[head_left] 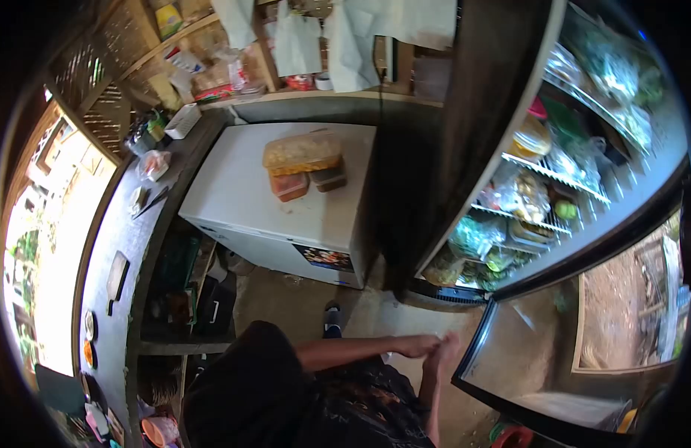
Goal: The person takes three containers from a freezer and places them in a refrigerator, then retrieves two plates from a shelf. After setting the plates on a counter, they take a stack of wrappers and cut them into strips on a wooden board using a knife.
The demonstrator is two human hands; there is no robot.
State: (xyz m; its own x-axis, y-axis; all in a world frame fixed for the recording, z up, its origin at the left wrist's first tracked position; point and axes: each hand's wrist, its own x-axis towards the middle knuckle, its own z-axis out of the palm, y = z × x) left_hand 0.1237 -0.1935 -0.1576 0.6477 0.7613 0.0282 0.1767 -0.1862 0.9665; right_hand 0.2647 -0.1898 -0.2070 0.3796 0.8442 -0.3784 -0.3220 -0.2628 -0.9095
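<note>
My left hand [418, 345] and my right hand [448, 349] meet low in front of me and touch each other, with nothing visible in either. They hover just left of the open glass fridge door [584, 351]. The fridge [465, 134] stands open, and its wire shelves [554, 175] are packed with bagged greens and food tubs. My foot [330, 317] is on the bare floor below the fridge.
A white chest freezer [241, 201] stands left of the fridge, with a large lidded tub [304, 153] stacked on two small tubs [289, 185] on top. A dark counter [129, 246] with a knife and a board runs along the window. Cluttered shelves line the back wall.
</note>
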